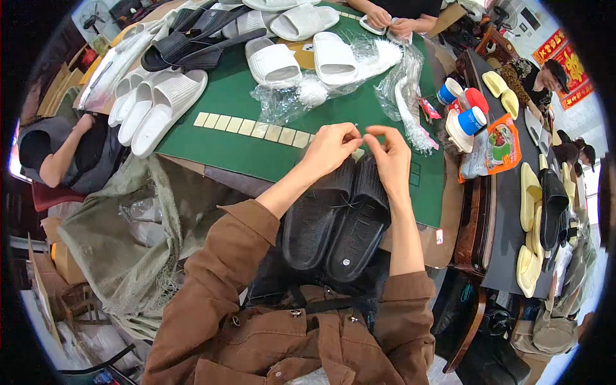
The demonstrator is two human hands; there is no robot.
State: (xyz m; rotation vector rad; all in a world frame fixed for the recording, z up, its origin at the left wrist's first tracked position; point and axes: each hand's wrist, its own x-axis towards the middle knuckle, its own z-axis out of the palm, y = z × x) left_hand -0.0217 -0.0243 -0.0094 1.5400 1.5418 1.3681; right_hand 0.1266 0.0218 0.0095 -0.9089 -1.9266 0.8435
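A pair of black slide slippers (359, 234) lies side by side in front of me, soles down, heels toward my body. A thin dark tie (347, 204) crosses between the two slippers. Over their toe ends, my left hand (333, 149) is closed, thumb and forefinger pinched together. My right hand (390, 154) is closed too, its fingertips pinched close to the left ones. Whatever is between either hand's fingertips is too small to make out. Just beyond my hands, a row of pale square stickers (248, 127) runs along the green tabletop (218, 151).
White slippers (162, 109) and black slippers (192, 42) crowd the table's left and far side. Clear plastic bags (282, 102) with white strands lie mid-table. Jars (470, 120) and an orange pouch (494, 149) stand right. Yellow slippers (529, 192) rest farther right. Other people work nearby.
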